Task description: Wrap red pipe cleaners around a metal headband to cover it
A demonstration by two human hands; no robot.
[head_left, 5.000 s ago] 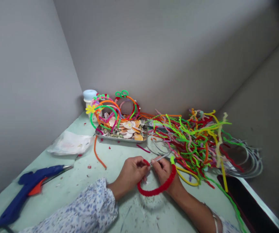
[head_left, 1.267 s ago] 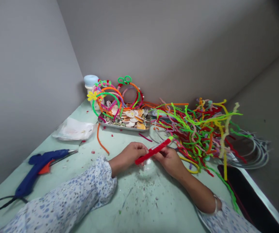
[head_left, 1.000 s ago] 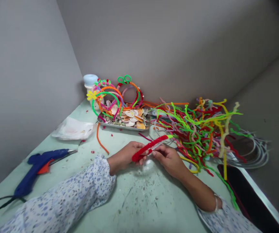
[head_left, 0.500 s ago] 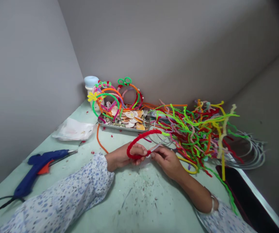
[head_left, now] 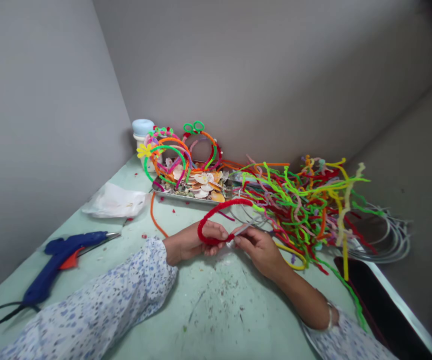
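Note:
My left hand (head_left: 205, 237) is closed around the lower part of a curved headband (head_left: 212, 211) wound with red pipe cleaner. A light green stretch shows at the upper far end of the curve. My right hand (head_left: 260, 250) pinches at the lower end, where the red wrapping stops and a bare whitish strip (head_left: 243, 229) of the band runs up and to the right. The fingertips of both hands nearly meet, and the exact spot pinched is partly hidden.
A metal tray (head_left: 185, 199) of shells has colourful finished headbands (head_left: 170, 146) standing in it. Pipe cleaners (head_left: 302, 200) are heaped at right, beside clear bands (head_left: 396, 240) and a dark phone-like slab (head_left: 381, 300). At left lie a blue glue gun (head_left: 56, 265) and a plastic bag (head_left: 116, 201).
Hardly anything differs. The headband's far end has tipped slightly to the right, and both hands keep their grip in nearly the same place.

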